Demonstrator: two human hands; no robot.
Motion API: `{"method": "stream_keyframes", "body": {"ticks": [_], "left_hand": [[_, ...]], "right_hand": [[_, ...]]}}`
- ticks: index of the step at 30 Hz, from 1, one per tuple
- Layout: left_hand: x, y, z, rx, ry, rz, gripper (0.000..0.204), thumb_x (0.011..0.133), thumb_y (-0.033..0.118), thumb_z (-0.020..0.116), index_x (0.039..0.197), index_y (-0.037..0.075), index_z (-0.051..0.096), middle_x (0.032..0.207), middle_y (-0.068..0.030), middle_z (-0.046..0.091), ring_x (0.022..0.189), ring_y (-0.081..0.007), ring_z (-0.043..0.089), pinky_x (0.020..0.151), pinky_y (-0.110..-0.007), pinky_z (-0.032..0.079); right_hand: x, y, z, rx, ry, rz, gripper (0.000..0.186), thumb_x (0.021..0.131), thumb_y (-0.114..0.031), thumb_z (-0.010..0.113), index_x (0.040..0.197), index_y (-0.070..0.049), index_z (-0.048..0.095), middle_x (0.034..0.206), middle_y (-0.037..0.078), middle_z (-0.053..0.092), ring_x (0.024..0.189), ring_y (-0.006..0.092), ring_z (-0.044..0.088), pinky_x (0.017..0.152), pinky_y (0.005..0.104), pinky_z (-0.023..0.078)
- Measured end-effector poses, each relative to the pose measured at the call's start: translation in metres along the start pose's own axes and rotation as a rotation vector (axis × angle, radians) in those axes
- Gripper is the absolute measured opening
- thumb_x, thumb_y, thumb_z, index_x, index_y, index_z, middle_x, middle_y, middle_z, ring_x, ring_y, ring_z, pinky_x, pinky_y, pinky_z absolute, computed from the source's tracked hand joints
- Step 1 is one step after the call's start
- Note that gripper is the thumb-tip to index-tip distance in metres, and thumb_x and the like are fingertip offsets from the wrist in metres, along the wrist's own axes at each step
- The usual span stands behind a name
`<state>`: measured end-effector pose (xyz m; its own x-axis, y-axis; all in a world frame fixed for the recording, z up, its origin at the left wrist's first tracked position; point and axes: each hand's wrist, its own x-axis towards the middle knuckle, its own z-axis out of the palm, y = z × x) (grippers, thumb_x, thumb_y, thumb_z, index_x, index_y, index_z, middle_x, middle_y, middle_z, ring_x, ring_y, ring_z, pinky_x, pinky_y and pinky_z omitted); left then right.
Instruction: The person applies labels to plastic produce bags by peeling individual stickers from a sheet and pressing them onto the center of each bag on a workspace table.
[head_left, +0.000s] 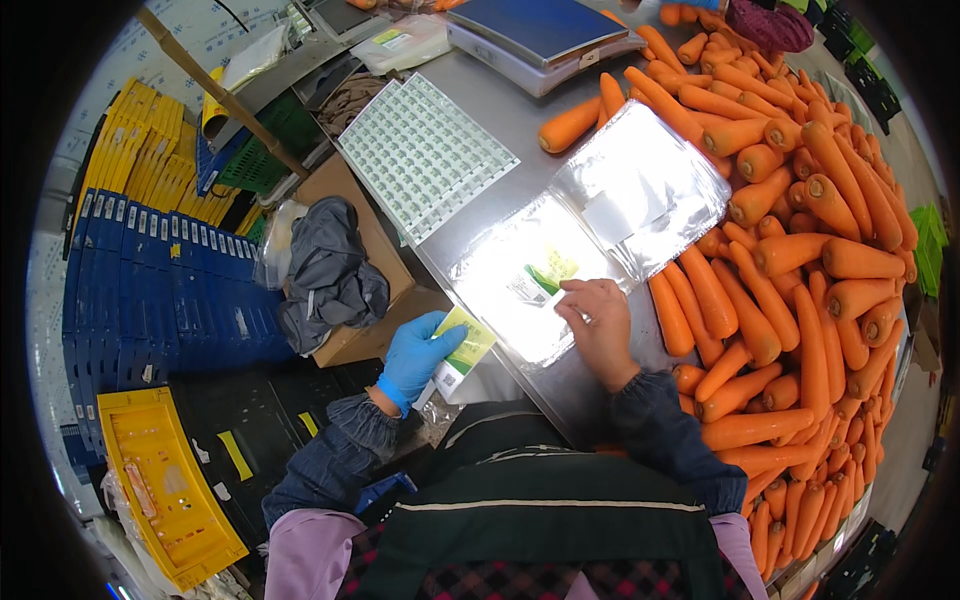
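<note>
Right hand [600, 325] has its fingers pressed flat on a small white-green sticker label [548, 285] atop the clear plastic bag [520, 290] on the steel table [480, 110]. Thin, floppy, slippery stuff, so probably best pinched at an edge. Blue-gloved left hand [415, 355] pinches a green label sheet [462, 345] just left of those fingers.

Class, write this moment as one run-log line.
left hand: gloved, holds label sheet | right hand: bare, presses label on clear bag | carrots: piled right
</note>
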<state>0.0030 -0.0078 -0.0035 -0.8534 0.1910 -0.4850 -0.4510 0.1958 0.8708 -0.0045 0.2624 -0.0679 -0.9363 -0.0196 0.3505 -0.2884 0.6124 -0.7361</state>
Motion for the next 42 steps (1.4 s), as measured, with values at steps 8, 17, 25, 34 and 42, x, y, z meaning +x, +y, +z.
{"method": "stream_keyframes", "body": {"ticks": [8,17,25,34,42], "left_hand": [[0.029,0.008,0.031,0.044,-0.090,0.175,0.028,0.082,0.011,0.064,0.105,-0.005,0.064,0.092,-0.0083,0.069,0.078,-0.0140,0.064,0.071,-0.025,0.051],[0.124,0.021,0.095,0.647,0.266,0.271,0.045,0.077,0.042,0.067,0.066,-0.002,0.064,0.060,-0.0153,0.059,0.054,-0.0198,0.057,0.054,-0.035,0.045],[0.065,0.031,0.031,0.605,-0.212,-0.037,0.038,0.080,0.027,0.068,0.100,-0.005,0.067,0.078,-0.0143,0.069,0.066,-0.0164,0.065,0.065,-0.029,0.051],[0.006,0.011,0.009,-0.056,-0.093,-0.072,0.026,0.085,0.012,0.067,0.105,-0.004,0.064,0.093,-0.0079,0.069,0.076,-0.0126,0.065,0.071,-0.024,0.051],[0.021,0.010,0.018,-0.211,-0.093,0.024,0.033,0.085,0.010,0.066,0.113,-0.006,0.060,0.100,-0.0074,0.066,0.088,-0.0107,0.060,0.080,-0.024,0.047]], "right_hand": [[0.027,-0.013,-0.055,0.670,0.658,0.396,0.008,0.089,-0.003,0.054,0.095,-0.001,0.059,0.087,0.003,0.057,0.079,0.0109,0.053,0.070,0.0239,0.043],[0.010,-0.013,-0.006,-0.141,-0.142,-0.079,0.032,0.085,-0.020,0.059,0.113,-0.003,0.059,0.117,0.018,0.057,0.111,0.0315,0.052,0.094,0.0416,0.040],[0.000,-0.019,-0.003,-0.361,-0.310,-0.189,0.044,0.086,-0.030,0.061,0.127,-0.016,0.056,0.138,0.014,0.044,0.132,0.0335,0.035,0.107,0.0500,0.027],[-0.008,-0.010,-0.006,0.031,-0.169,-0.004,0.018,0.078,-0.017,0.067,0.094,-0.008,0.068,0.114,0.010,0.063,0.107,0.0275,0.055,0.090,0.0375,0.042],[0.002,-0.009,-0.009,0.178,-0.032,0.196,0.009,0.082,-0.012,0.061,0.079,-0.003,0.064,0.077,0.013,0.063,0.074,0.0316,0.059,0.069,0.0383,0.046]]}}
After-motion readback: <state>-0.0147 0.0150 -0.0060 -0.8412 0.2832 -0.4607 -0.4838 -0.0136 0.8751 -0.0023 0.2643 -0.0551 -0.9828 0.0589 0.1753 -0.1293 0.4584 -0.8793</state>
